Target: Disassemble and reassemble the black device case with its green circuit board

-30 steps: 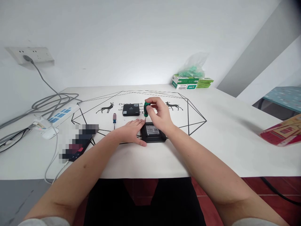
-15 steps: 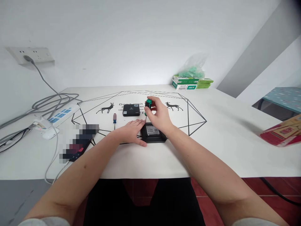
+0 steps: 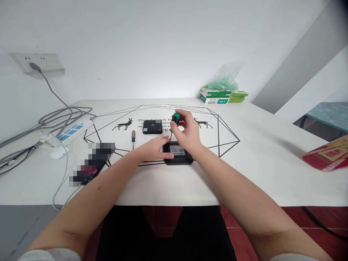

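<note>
So our right hand [image 3: 188, 132] is clamped on 1 green screwdriver [image 3: 176, 117], left hand [image 3: 152, 149] spread against the black box's [image 3: 178, 162] left edge.

Qty check:
- screwdrivers x2: grn/blk drvr [image 3: 176, 118] + red/blu drvr [image 3: 133, 137]
- blk boxes x2: labelled box [image 3: 178, 160] + rear box [image 3: 152, 127]
- hands x2: L hand [image 3: 157, 147], R hand [image 3: 187, 132]
- deer prints x2: LH deer [image 3: 124, 124], RH deer [image 3: 204, 124]
- tables x2: wht table [image 3: 250, 174], blu table [image 3: 328, 114]
- pwr strip [image 3: 78, 129] x1
- wall plug [image 3: 34, 66] x1
- clr bag [image 3: 227, 74] x1
- red pkg [image 3: 324, 159] x1
- blurred dark device [image 3: 99, 159] x1
- grn cartons [image 3: 217, 93]: several, exact qty unclear
- gry cable [image 3: 51, 88] coils: can't count, overlapping
</note>
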A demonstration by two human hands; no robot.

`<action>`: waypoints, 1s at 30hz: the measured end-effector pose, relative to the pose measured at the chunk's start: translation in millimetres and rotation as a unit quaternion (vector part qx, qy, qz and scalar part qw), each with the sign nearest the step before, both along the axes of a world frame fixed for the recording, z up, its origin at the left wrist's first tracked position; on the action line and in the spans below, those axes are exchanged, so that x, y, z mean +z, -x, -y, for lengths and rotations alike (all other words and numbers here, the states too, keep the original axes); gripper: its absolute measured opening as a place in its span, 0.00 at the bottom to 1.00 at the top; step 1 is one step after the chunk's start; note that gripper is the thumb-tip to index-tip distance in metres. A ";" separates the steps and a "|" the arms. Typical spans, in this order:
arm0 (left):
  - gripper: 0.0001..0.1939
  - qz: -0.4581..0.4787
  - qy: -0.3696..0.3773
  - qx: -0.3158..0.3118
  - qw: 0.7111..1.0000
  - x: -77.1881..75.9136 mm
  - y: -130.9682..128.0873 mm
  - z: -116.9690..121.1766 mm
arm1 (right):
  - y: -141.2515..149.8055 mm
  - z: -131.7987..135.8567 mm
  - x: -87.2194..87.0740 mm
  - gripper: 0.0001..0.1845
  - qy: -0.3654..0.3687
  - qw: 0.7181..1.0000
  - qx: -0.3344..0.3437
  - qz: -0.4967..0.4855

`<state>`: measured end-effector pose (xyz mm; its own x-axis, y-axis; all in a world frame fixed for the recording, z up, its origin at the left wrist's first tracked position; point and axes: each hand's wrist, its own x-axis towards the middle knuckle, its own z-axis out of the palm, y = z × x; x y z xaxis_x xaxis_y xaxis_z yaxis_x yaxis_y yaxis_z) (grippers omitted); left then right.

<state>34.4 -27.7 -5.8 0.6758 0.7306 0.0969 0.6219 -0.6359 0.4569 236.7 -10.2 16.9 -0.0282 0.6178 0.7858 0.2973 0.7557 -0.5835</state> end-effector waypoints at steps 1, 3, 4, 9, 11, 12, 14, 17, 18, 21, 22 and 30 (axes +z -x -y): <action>0.31 0.036 -0.021 0.002 0.999 -1.3 -1.6 -1.1 | 0.1 0.4 0.0 0.20 -0.001 1.000 0.000 -0.006; 0.15 0.075 -0.054 0.019 0.996 -3.9 -4.5 -3.4 | 0.4 1.5 0.3 0.20 -0.003 1.000 0.000 -0.018; 0.12 0.081 -0.070 0.029 0.994 -5.2 -5.5 -4.6 | 0.4 2.1 0.5 0.20 -0.003 1.000 0.000 -0.023; 0.10 0.080 -0.080 0.040 0.993 -9.3 -6.1 -8.6 | 0.2 4.3 1.6 0.20 -0.004 1.000 0.003 -0.027; 0.10 0.074 -0.084 0.045 0.993 -9.6 -5.4 -8.7 | 0.5 3.9 1.6 0.20 -0.005 1.000 0.005 -0.026; 0.10 0.068 -0.087 0.050 0.993 -9.7 -5.0 -8.4 | 0.8 3.4 1.5 0.20 -0.004 1.000 0.005 -0.025; 0.09 0.055 -0.092 0.062 0.992 -9.6 -4.1 -7.7 | 1.5 1.7 1.0 0.20 0.001 1.000 0.003 -0.019; 0.10 0.048 -0.091 0.057 0.993 -9.4 -2.6 -6.9 | 2.0 -1.3 0.0 0.20 0.015 1.000 -0.001 -0.007; 0.10 0.053 -0.092 0.049 0.993 -9.4 -2.4 -6.8 | 2.0 -2.1 -0.3 0.20 0.018 1.000 -0.003 -0.004; 0.10 0.067 -0.097 0.024 0.993 -9.0 -2.6 -6.9 | 1.5 -3.9 -1.0 0.20 0.024 1.000 -0.009 0.003; 0.10 0.069 -0.097 0.021 0.993 -8.8 -2.9 -6.8 | 1.3 -4.3 -1.2 0.20 0.023 1.000 -0.012 0.005; 0.10 0.062 -0.084 0.029 0.994 -6.9 -5.4 -5.3 | 0.2 -6.5 -2.2 0.20 0.004 1.000 -0.023 0.018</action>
<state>39.7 -22.4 -12.7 0.6087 0.7341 0.3009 0.6047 -0.6748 0.4230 236.5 -3.7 14.7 -0.0279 0.6257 0.7796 0.3534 0.7357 -0.5778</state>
